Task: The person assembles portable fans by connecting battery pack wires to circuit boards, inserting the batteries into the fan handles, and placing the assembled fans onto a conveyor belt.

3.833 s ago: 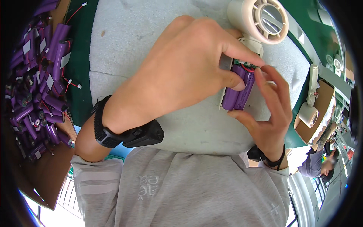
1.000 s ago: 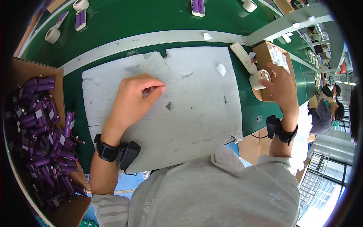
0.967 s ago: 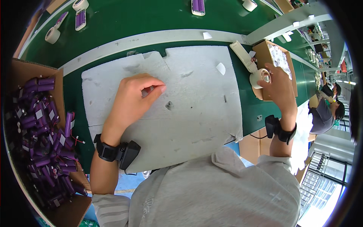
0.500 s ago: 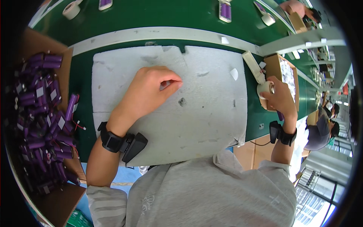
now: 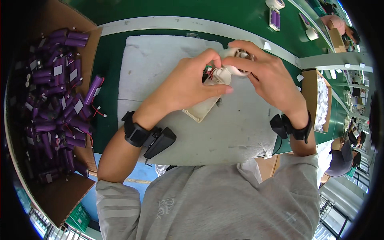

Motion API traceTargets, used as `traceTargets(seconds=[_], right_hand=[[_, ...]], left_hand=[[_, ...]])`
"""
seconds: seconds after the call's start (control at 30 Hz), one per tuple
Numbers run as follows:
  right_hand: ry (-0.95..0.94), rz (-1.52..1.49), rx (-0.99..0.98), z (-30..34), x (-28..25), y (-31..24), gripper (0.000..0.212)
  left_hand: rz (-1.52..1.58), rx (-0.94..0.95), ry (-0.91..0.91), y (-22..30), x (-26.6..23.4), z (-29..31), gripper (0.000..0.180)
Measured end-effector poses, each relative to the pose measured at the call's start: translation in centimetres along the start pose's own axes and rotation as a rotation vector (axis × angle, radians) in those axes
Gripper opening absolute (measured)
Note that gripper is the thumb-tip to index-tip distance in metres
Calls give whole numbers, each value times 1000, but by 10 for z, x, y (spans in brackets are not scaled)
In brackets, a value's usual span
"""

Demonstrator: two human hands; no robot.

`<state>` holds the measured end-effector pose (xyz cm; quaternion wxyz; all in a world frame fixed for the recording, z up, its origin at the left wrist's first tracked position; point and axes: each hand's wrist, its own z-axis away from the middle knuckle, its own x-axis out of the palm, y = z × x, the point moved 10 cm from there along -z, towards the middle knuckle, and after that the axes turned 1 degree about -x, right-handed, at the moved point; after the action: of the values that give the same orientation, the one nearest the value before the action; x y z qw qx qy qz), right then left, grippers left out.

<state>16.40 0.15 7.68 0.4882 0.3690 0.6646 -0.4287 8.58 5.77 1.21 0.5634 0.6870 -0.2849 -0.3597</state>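
Note:
Over the far part of a pale foam mat (image 5: 172, 140), both hands meet on a cream plastic device housing (image 5: 201, 109) with a round white head and a hollow, open handle. My left hand (image 5: 186, 82) is closed round the handle near its neck, thumb across it, index finger bent at the top. Wrapped about the round head is my right hand (image 5: 270, 74), which hides part of it. Beside my left fingers, inside the handle, a bit of green circuit board (image 5: 207, 71) and red wire shows. The handle's lower end points toward me, leftward.
On the left, a cardboard box (image 5: 86, 64) holds many purple battery packs; one battery pack (image 5: 94, 90) with wires lies beside it. An open carton (image 5: 308, 94) of white pieces stands right. Beyond a pale rail (image 5: 168, 23) lie more devices (image 5: 274, 18). People work far right.
The housing has come from the mat's right side to above the mat in my right hand. My left hand, empty-looking before, now grips its handle. The view has shifted.

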Motion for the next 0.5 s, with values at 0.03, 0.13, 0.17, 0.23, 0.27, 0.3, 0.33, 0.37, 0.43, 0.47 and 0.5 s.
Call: traceTargets(seconds=[0.03,0.13,0.17,0.23,0.27,0.3,0.33,0.37,0.43,0.47,0.5], right_hand=[[-3,-7,-6,-1,1,-3,60],[125,-281,448,11,-7,30,61],[113,-291,439,13,-7,28,61],[150,-654,586,32,-1,42,57],[173,-836,666,40,5,47,55],[171,-846,675,44,12,47,55],[279,-855,665,51,13,51,53],[389,-862,655,60,15,54,51],[515,-888,650,69,17,57,49],[574,-908,666,72,19,58,46],[633,-927,683,76,20,58,43]], left_hand=[[-171,20,-13,1,1,1,33],[-187,-34,-77,0,2,2,34],[-196,-59,-116,-2,4,4,36],[-182,-41,-125,-2,4,6,36],[-171,-9,-144,0,6,7,37],[-161,22,-165,2,9,8,39],[-162,10,-175,1,11,7,39],[-144,-4,-193,0,13,7,40],[-124,-33,-231,-3,16,5,43],[-135,-45,-243,-4,18,5,43],[-161,-41,-220,-5,17,4,44]])
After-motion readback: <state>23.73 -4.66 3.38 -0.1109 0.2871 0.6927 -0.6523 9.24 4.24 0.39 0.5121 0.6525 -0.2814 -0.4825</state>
